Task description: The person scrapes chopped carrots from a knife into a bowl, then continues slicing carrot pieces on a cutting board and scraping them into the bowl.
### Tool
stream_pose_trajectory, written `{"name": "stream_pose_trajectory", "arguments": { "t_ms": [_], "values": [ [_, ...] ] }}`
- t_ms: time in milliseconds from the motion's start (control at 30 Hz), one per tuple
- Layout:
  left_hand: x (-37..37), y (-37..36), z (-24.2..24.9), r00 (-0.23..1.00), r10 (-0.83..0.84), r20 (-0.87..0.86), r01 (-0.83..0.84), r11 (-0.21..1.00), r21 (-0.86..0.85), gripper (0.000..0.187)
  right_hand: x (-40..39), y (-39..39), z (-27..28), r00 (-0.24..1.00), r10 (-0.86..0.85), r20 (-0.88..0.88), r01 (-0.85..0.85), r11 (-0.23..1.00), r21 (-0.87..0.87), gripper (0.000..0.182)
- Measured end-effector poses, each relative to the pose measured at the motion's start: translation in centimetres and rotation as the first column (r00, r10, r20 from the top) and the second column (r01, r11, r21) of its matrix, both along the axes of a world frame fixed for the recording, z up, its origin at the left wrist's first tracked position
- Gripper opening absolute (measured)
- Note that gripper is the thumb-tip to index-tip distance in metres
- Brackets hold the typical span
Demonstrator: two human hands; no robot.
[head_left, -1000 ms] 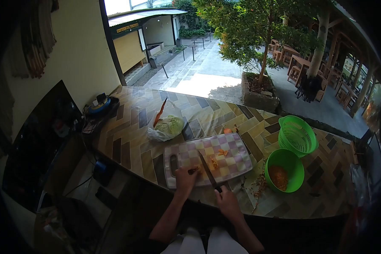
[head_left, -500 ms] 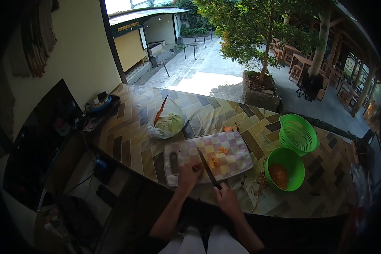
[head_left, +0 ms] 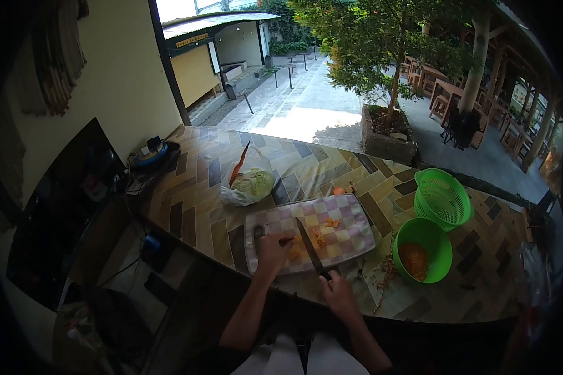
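A checkered cutting board (head_left: pixel 350 240) lies on the patterned table (head_left: pixel 197 194). My right hand (head_left: pixel 339 294) is closed round the handle of a knife (head_left: pixel 309 245), whose blade points away over the board. Over the board's left part, my left hand (head_left: pixel 274 252) is closed, with a small dark thing at its fingertips that I cannot make out. Small orange pieces (head_left: pixel 319 239) lie right of the blade, and more orange pieces (head_left: pixel 332 222) sit farther back. Another orange bit (head_left: pixel 294 254) is between my left hand and the knife.
A green bowl (head_left: pixel 441 251) with orange bits stands right of the board, touching a green colander (head_left: pixel 443 197). Behind the board is a plastic bag (head_left: pixel 254 182) with a pale green vegetable and a carrot. Scraps (head_left: pixel 386 275) lie by the bowl; a dark screen (head_left: pixel 62 212) stands left.
My left hand has moved slightly left and away from the blade, showing an orange bit beside it. The knife stays in my right hand, nearly in place.
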State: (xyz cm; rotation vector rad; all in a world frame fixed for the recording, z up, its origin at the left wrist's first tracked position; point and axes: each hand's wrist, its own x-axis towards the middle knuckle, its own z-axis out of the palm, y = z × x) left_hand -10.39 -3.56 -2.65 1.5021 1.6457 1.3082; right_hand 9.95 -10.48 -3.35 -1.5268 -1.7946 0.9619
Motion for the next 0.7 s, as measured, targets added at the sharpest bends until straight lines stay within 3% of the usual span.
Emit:
{"name": "stream_pose_trajectory", "arguments": {
  "t_ms": [100,200,300,400,500,700],
  "values": [
    [0.8,1.6,-1.3,0.972,-0.019,-0.233,0.014,1.000,-0.023,0.020,0.1,0.2,0.4,0.999,-0.034,-0.040,0.033,0.999,-0.032,0.028],
    [1.4,1.4,-1.2,0.954,-0.015,-0.300,-0.008,0.997,-0.077,0.021,0.4,0.2,-0.2,0.999,-0.050,-0.015,0.050,0.999,0.002,0.028],
    [1.5,0.9,-1.3,0.944,-0.027,-0.328,-0.036,0.982,-0.185,0.022,0.4,0.2,-0.3,0.995,-0.065,0.078,0.063,0.998,0.027,0.029],
    [1.4,0.7,-1.3,0.936,0.049,-0.349,-0.082,0.993,-0.081,0.021,0.4,0.0,-0.1,0.992,-0.059,0.109,0.060,0.998,-0.008,0.029],
    [1.0,0.7,-0.3,0.953,-0.127,-0.275,0.116,0.992,-0.056,0.020,0.5,-0.1,-0.1,0.992,-0.049,0.119,0.051,0.999,-0.010,0.029],
    [1.4,0.6,-2.2,0.961,-0.139,-0.241,0.140,0.990,-0.013,0.019,0.1,-0.4,1.3,0.982,-0.013,0.186,0.016,1.000,-0.015,0.030]
  ]
}}
